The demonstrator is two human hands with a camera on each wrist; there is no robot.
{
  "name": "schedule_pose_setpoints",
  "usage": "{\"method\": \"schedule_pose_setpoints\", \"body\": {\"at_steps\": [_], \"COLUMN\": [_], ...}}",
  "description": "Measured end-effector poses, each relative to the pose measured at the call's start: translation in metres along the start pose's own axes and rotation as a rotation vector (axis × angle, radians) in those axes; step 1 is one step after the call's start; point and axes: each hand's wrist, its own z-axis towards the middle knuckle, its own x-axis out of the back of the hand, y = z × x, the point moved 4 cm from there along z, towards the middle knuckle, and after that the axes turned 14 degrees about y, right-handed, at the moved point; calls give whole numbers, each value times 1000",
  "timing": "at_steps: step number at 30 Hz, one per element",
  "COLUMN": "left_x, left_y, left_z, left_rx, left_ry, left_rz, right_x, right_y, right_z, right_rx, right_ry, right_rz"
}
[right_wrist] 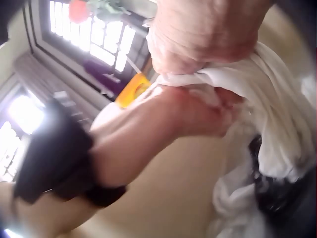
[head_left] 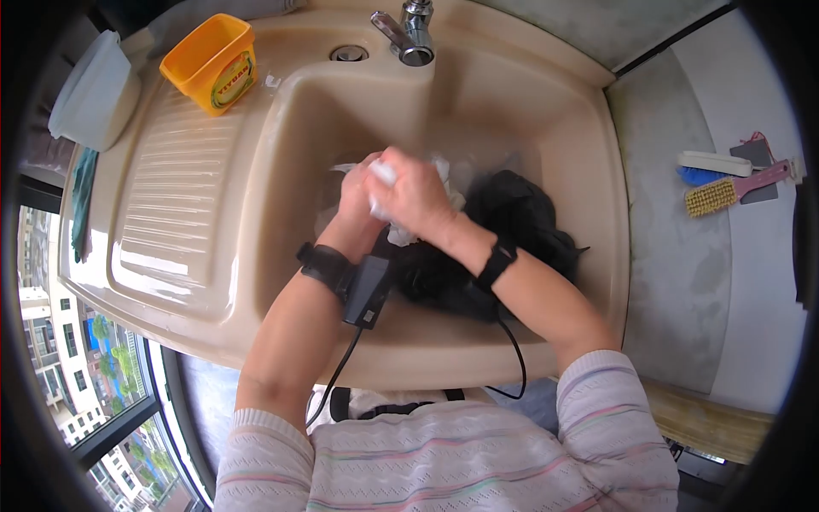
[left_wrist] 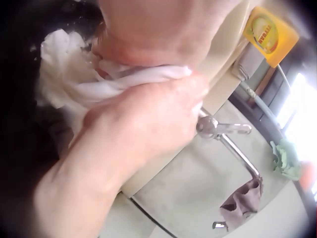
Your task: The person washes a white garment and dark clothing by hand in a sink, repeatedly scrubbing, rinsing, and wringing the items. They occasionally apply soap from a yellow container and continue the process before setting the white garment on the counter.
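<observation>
Both hands grip a white wet cloth [head_left: 399, 234] over the sink basin, pressed close together. My left hand [head_left: 357, 198] is curled round it on one side, partly hidden behind my right hand [head_left: 415, 194], which squeezes it from the other. In the left wrist view, a twisted stretch of the cloth [left_wrist: 124, 85] runs between the two hands, with a bunched end hanging beyond them. From the right wrist, the loose part of the cloth [right_wrist: 277, 106] drapes down in folds. A black wet bundle [head_left: 516, 218] lies in the basin below, partly hidden by my right forearm.
The beige sink [head_left: 286, 128] has a chrome faucet [head_left: 415, 38] at its back. On the ribbed drainboard [head_left: 171, 205] at left stand a yellow tub [head_left: 200, 64] and a white basin [head_left: 98, 94]. A scrubbing brush [head_left: 717, 196] lies on the right ledge. Cables hang from both wrists.
</observation>
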Motion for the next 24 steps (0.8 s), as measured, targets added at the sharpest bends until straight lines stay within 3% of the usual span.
{"method": "schedule_pose_setpoints", "body": {"at_steps": [2,3,7,10,14,17,19,20,22,24], "left_x": [-19,-17,-9,-10,-11,-44,-49,-48,-50,-60], "left_y": [-8,-9,-7,-8,-11,13,27,31,29,22], "left_z": [-13,-10,-1,2,11,-14,-18,-14,-16,-35], "left_rx": [102,110,89,131,-25,-40,-13,-1,15,-10], "left_ry": [350,406,343,224,253,76,-45,-122,-254,-364], "left_rz": [-28,77,69,-40,246,443,309,251,226,468], "right_x": [-3,-3,-3,1,17,34,50,59,75,85], "right_y": [28,34,27,14,73,96,69,53,18,-7], "right_z": [21,30,25,5,22,25,29,34,48,58], "right_rx": [-81,-155,-92,-30,-232,-343,-669,-666,-629,-590], "right_ry": [91,56,120,60,128,120,187,198,219,247], "right_rz": [-206,-256,-284,-194,-353,-149,518,520,830,944]}}
